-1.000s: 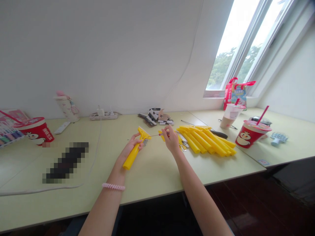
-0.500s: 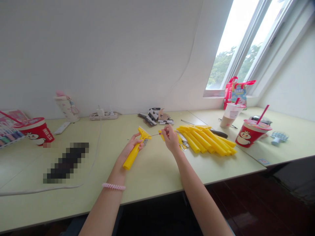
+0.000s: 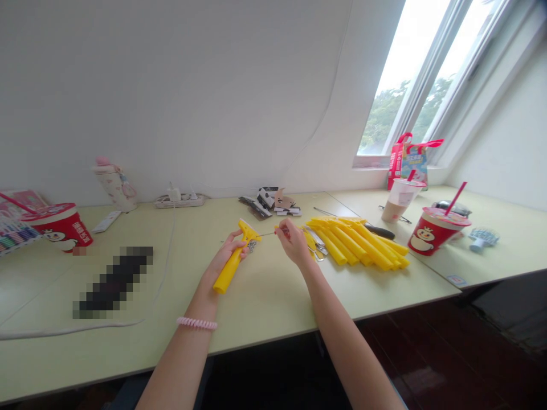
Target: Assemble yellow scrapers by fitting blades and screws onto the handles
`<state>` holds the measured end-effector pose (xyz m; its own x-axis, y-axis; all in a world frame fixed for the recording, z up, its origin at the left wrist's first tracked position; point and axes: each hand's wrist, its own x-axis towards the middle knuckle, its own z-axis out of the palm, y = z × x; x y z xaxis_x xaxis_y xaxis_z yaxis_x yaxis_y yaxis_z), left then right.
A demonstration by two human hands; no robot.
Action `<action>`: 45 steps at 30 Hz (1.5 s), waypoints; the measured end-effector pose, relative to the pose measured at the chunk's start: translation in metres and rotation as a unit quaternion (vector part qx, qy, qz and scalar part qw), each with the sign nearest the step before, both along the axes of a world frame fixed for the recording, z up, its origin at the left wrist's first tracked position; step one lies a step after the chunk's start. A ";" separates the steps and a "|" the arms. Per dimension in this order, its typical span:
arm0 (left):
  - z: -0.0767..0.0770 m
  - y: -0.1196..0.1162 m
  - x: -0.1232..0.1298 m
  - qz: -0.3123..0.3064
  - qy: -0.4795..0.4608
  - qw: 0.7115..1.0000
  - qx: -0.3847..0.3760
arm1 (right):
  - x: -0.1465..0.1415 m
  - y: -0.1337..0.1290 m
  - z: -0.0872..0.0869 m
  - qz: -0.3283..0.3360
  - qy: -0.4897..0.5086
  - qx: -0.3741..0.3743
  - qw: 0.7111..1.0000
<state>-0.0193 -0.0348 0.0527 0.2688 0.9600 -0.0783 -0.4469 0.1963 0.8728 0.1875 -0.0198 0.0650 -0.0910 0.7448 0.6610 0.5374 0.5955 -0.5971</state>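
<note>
Wrapped in my left hand is a yellow scraper with a round handle and a wide T-shaped head, its head pointing away from me. A cluster of small silvery pieces, perhaps screws, shows by my left fingertips. My right hand is closed around a screwdriver, whose thin shaft points left and reaches the scraper's head. Most of its handle is hidden in my fingers. Just right of that hand lie several flat metal-and-yellow pieces and a pile of yellow tubular handles.
Black-and-white packaging scraps lie by the wall. A red cup, a clear cup and a blue brush stand right. Left are another red cup, a bottle, a power strip and a blurred-out dark object.
My right fingers have shifted slightly left along the screwdriver and curled round differently. The scraper stays almost where it was in my left hand.
</note>
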 end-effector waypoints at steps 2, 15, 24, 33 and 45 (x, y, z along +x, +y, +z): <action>0.001 0.000 0.000 -0.002 0.001 1.000 -0.004 | 0.000 0.001 -0.001 0.004 0.005 0.001 1.000; 0.004 -0.004 0.003 0.014 -0.017 1.000 -0.009 | 0.001 0.001 -0.002 -0.033 -0.012 -0.012 0.999; 0.005 -0.003 0.003 0.017 -0.007 1.000 -0.003 | -0.002 0.004 -0.005 -0.067 -0.009 -0.026 0.997; 0.003 -0.002 0.004 0.029 0.002 1.000 0.002 | -0.002 0.004 -0.004 -0.042 0.076 -0.092 0.992; -0.001 0.007 -0.003 0.115 -0.131 0.985 0.006 | 0.016 0.030 -0.020 0.055 0.518 -0.162 0.838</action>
<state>-0.0224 -0.0275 0.0522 0.0535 0.9983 -0.0237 -0.6886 0.0541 0.7231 0.2034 0.0103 0.0449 0.3275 0.9249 0.1930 -0.4163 0.3246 -0.8493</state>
